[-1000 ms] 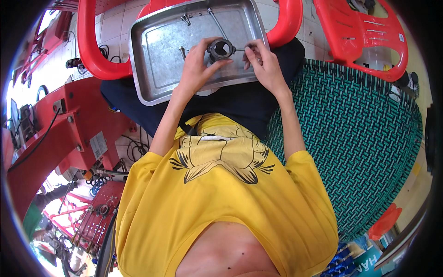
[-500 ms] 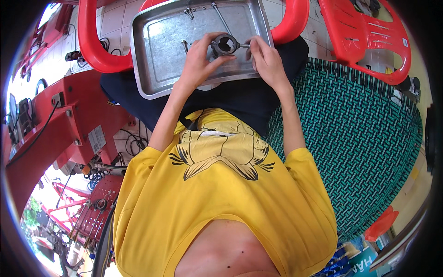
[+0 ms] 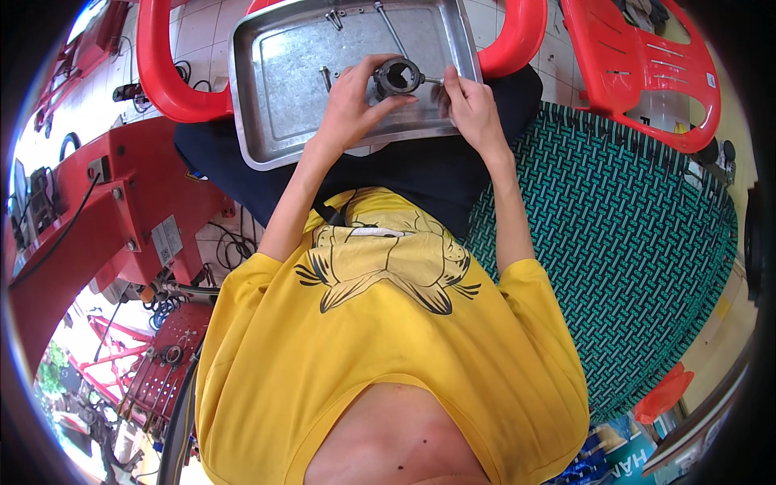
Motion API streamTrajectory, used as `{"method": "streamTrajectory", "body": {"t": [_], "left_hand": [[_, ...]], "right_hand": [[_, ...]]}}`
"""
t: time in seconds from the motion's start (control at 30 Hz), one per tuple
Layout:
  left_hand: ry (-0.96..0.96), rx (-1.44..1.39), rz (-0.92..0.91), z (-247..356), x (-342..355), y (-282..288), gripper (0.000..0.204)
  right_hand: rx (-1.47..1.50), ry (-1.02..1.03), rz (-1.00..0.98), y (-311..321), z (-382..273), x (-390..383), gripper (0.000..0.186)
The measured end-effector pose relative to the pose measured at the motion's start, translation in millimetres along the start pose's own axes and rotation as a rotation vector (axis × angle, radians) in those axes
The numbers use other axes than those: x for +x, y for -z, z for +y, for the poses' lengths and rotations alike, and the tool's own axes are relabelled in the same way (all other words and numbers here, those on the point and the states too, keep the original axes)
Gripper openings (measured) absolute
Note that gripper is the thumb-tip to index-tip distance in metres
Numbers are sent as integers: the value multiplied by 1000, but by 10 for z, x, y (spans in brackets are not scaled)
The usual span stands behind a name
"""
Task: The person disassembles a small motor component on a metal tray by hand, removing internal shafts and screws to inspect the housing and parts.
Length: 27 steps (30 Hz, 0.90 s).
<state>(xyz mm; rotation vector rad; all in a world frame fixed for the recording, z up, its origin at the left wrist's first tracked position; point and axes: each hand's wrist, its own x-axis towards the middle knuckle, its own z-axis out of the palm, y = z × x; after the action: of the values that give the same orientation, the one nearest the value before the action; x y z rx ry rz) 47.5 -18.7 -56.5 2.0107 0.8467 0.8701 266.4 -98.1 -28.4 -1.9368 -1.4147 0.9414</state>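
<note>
Above the steel tray (image 3: 283, 97), my left hand (image 3: 352, 109) grips a dark, round metal collar (image 3: 386, 82), with fingers behind it and thumb along its near side. A thin metal rod (image 3: 431, 80) sticks out of the collar's right side. My right hand (image 3: 473, 109) closes on the rod's outer end with thumb and fingers, some fingertips blurred. Inside the tray lie a long rod or bolt (image 3: 390, 28), shorter bolts (image 3: 334, 20) near the far rim and another bolt (image 3: 325, 79) left of my left hand.
Red plastic seats stand beyond the tray (image 3: 509, 40) and at the upper right (image 3: 655, 65). A green woven seat (image 3: 606, 242) is on my right. Red metal machinery (image 3: 121, 210) with hoses and cables (image 3: 238, 250) fills the left side.
Both hands have shifted slightly rightward and upward with the collar. My right hand's fingers have changed position around the rod. The tray has moved slightly upward in the view.
</note>
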Motion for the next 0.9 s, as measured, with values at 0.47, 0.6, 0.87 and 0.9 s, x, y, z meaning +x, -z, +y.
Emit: {"method": "streamTrajectory", "body": {"t": [0.47, 0.6, 0.87, 0.9], "left_hand": [[6, -7, -22, 8, 6, 11, 63], [18, -5, -5, 15, -7, 3, 64], [15, -22, -13, 9, -3, 1, 63], [13, -25, -6, 9, 1, -2, 63]], "right_hand": [[-29, -68, -14, 20, -81, -28, 55], [84, 62, -14, 22, -101, -44, 53], [164, 91, 69, -48, -134, -58, 55], [108, 81, 59, -36, -135, -63, 54]]}}
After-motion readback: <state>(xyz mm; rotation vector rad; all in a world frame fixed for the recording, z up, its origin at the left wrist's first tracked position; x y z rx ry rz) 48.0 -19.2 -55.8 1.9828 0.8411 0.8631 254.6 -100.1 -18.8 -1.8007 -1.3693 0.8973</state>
